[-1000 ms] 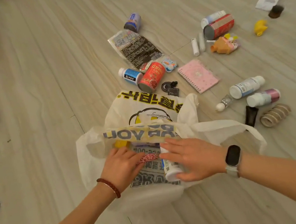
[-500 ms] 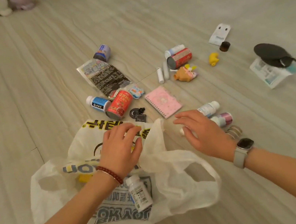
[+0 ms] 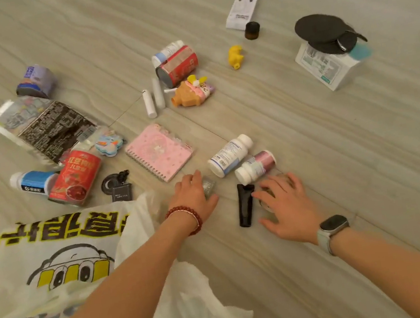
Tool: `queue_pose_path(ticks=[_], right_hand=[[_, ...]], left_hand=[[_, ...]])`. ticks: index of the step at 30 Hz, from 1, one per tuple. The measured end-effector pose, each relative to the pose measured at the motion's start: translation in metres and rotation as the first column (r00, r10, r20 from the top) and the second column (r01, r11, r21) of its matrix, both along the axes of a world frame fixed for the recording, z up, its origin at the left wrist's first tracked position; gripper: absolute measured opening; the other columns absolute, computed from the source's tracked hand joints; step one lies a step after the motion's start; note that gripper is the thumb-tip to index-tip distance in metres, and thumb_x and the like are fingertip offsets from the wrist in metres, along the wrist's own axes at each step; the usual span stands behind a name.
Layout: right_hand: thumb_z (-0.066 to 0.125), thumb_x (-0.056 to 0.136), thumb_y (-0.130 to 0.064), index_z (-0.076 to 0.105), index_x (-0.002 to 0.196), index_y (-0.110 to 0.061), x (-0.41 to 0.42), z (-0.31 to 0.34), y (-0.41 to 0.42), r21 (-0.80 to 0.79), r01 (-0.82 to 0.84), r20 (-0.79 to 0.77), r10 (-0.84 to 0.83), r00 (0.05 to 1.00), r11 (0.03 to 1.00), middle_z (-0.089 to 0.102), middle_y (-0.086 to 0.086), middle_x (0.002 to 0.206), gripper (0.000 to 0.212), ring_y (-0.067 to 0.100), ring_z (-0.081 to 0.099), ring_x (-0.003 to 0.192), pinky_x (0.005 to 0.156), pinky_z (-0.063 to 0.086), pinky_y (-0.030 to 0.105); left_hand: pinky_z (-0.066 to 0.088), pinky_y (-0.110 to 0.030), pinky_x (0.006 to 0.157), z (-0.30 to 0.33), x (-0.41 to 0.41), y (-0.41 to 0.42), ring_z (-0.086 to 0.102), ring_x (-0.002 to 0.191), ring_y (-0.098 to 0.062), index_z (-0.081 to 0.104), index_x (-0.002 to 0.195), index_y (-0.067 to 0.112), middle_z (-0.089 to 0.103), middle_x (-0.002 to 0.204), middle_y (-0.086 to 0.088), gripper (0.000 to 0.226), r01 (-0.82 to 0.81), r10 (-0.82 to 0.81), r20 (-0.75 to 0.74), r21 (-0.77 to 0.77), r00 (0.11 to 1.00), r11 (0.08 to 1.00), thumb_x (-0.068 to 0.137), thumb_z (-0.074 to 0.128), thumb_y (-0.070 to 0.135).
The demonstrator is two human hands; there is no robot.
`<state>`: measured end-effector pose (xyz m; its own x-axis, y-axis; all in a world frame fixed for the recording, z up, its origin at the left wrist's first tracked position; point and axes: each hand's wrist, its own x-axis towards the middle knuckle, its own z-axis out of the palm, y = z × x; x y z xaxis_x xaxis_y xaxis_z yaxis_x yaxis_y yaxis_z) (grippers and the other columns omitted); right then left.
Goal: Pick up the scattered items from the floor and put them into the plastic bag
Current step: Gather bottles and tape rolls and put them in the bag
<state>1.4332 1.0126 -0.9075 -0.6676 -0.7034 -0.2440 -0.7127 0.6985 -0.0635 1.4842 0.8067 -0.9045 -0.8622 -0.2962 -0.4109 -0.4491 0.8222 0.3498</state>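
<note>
White plastic bag [image 3: 55,263] with unreadable black-yellow lettering, left hand [image 3: 193,194] gripping small glittery bottle [image 3: 208,186], right hand [image 3: 286,204] spread flat

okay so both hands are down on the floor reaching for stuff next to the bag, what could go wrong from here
1. The left hand is closing on a small clear bottle right by two white bottles lying on their sides; a nudge could roll them away.
2. The right hand covers a roll of tape beside the black tube, which may get knocked aside.
3. No hand holds the plastic bag, so its mouth may slump shut.
</note>
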Motion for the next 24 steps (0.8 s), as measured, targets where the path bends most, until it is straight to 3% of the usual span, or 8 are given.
queue_pose_path(ticks=[5,9,12,14,17,19,22,24], right_hand=[[0.060,0.073,-0.036,0.055,0.113,-0.017,0.001,-0.006,0.002,-0.042,0.117,0.036,-0.115,0.993,0.992,0.053,0.007,0.120,0.045,0.031,0.046,0.116,0.098,0.033,0.054],[0.046,0.081,-0.038,0.048,0.123,-0.020,0.005,-0.002,-0.001,-0.123,0.171,0.094,-0.160,0.983,0.978,0.045,0.004,0.128,0.046,0.026,0.037,0.121,0.090,0.036,0.040],[0.034,0.074,-0.049,0.053,0.119,-0.016,0.019,0.016,-0.022,-0.379,0.247,0.219,-0.172,0.960,0.892,0.050,0.007,0.120,0.059,0.026,0.044,0.113,0.091,0.043,0.040],[0.039,0.074,-0.050,0.053,0.120,-0.015,0.031,0.034,-0.043,-0.539,0.291,0.359,-0.097,0.928,0.791,0.047,0.004,0.117,0.059,0.021,0.043,0.111,0.094,0.039,0.024],[0.055,0.078,-0.038,0.053,0.117,-0.013,0.051,0.075,-0.083,-0.695,0.307,0.478,0.099,0.873,0.650,0.041,-0.001,0.111,0.047,-0.002,0.041,0.105,0.082,0.032,-0.005],[0.059,0.077,-0.036,0.053,0.114,-0.015,0.069,0.101,-0.109,-0.736,0.269,0.490,0.215,0.845,0.622,0.044,-0.002,0.108,0.043,-0.012,0.041,0.097,0.079,0.030,-0.007],[0.061,0.073,-0.048,0.054,0.111,-0.021,0.107,0.127,-0.141,-0.732,0.186,0.511,0.348,0.786,0.655,0.053,-0.009,0.104,0.047,-0.003,0.047,0.096,0.081,0.032,-0.001],[0.058,0.072,-0.055,0.055,0.113,-0.023,0.134,0.132,-0.155,-0.717,0.031,0.471,0.451,0.758,0.696,0.052,-0.015,0.102,0.052,-0.003,0.045,0.096,0.082,0.033,0.004]], left_hand=[[0.039,-0.040,0.096,-0.018,-0.008,0.010,0.038,0.118,-0.033,0.041,0.126,0.005,0.041,0.129,-0.017,0.044,-0.073,0.071,-0.019,-0.100,0.997,0.992,0.091,0.048,0.031],[0.045,-0.039,0.083,0.006,0.001,-0.002,0.054,0.097,-0.032,0.048,0.110,0.002,0.054,0.112,-0.018,0.032,-0.088,0.092,-0.102,0.048,0.990,0.995,0.090,0.050,0.027],[0.041,-0.033,0.081,0.048,0.019,-0.022,0.054,0.097,-0.031,0.050,0.111,0.002,0.056,0.109,-0.017,0.032,-0.043,0.057,-0.252,0.059,0.966,0.997,0.086,0.056,0.022],[0.039,-0.029,0.083,0.081,0.041,-0.038,0.054,0.102,-0.030,0.050,0.116,0.002,0.057,0.112,-0.017,0.037,0.005,-0.001,-0.348,0.012,0.938,1.000,0.085,0.059,0.019],[0.036,-0.023,0.082,0.119,0.095,-0.063,0.056,0.103,-0.028,0.051,0.121,0.002,0.058,0.114,-0.015,0.045,0.010,-0.029,-0.392,-0.048,0.919,0.999,0.082,0.063,0.020],[0.035,-0.018,0.078,0.135,0.140,-0.077,0.058,0.091,-0.020,0.055,0.116,0.004,0.062,0.107,-0.012,0.048,-0.008,-0.021,-0.388,-0.074,0.922,0.997,0.078,0.062,0.033],[0.036,-0.010,0.071,0.141,0.208,-0.092,0.054,0.078,-0.005,0.060,0.108,0.006,0.066,0.095,-0.005,0.061,-0.035,0.016,-0.318,-0.055,0.948,0.998,0.068,0.046,0.051],[0.041,-0.012,0.067,0.130,0.245,-0.096,0.058,0.077,-0.010,0.061,0.104,0.010,0.066,0.090,-0.001,0.061,-0.094,0.088,-0.215,-0.020,0.973,0.995,0.066,0.043,0.054]])
